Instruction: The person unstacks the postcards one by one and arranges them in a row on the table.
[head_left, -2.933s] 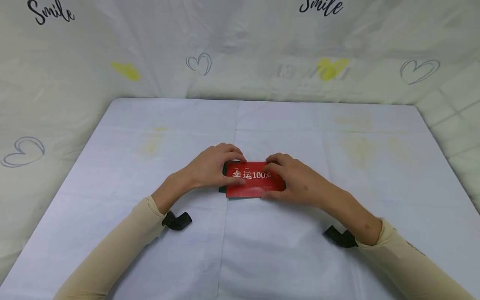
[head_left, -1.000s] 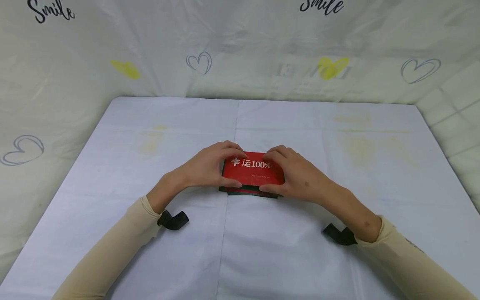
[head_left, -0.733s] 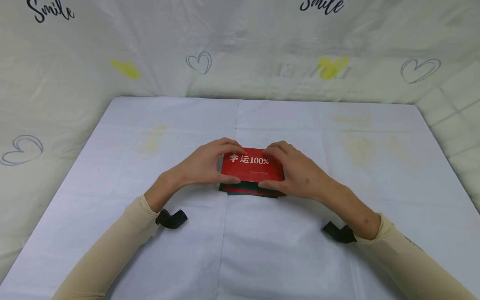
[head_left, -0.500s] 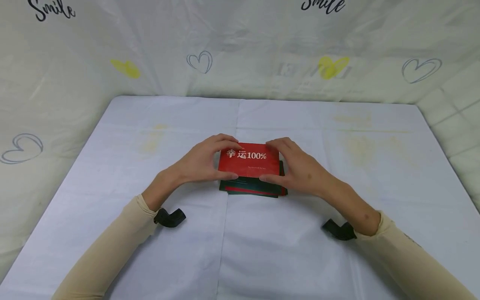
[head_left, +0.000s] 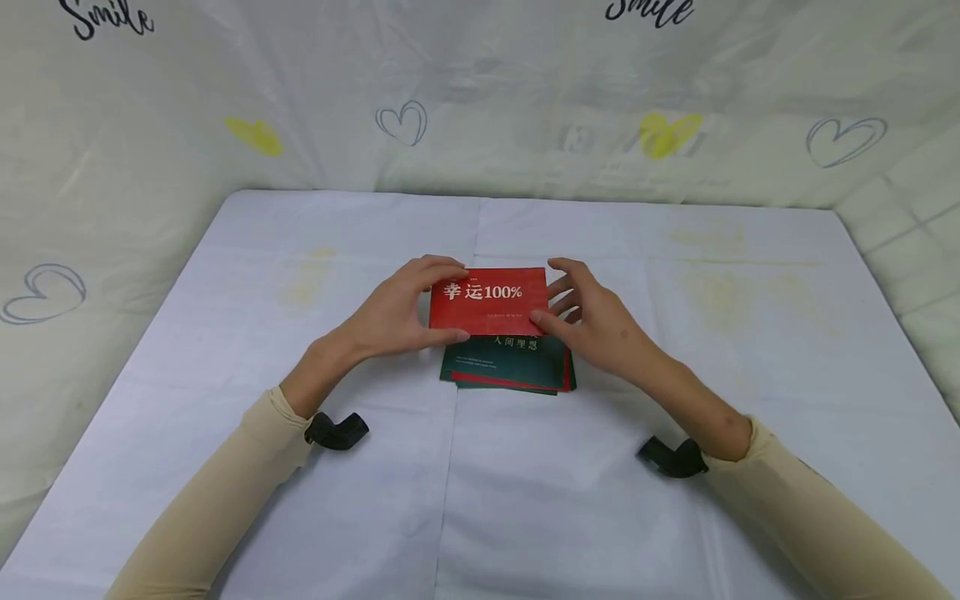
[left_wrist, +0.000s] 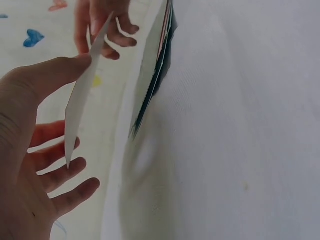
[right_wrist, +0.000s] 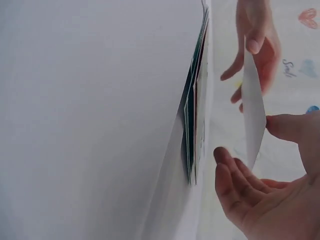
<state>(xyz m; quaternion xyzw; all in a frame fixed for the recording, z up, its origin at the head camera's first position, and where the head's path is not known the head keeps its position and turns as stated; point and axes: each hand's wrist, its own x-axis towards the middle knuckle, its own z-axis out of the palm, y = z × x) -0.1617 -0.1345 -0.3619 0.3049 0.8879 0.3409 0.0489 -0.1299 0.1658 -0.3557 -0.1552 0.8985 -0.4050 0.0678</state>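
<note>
A red card (head_left: 487, 315) with white lettering is raised above a small stack of green and red cards (head_left: 502, 367) on the table. My left hand (head_left: 397, 312) pinches its left end, thumb at the near edge and fingers at the far edge. At the other end, my right hand (head_left: 603, 325) touches the lower right corner with its thumb, its fingers spread apart from the card. Both wrist views show the card's pale underside (left_wrist: 82, 100) edge-on. In the right wrist view, the stack's edges (right_wrist: 191, 120) look slightly uneven.
A white cloth (head_left: 345, 517) with faint yellow stains covers the table. Behind it hangs a pale sheet (head_left: 480, 67) printed with hearts and lettering. Black curved pieces (head_left: 337, 431) stick out at both wrists.
The red card has risen and shifted away and leftward off the stack, uncovering a green card with white lettering. My right fingers have come off its far edge.
</note>
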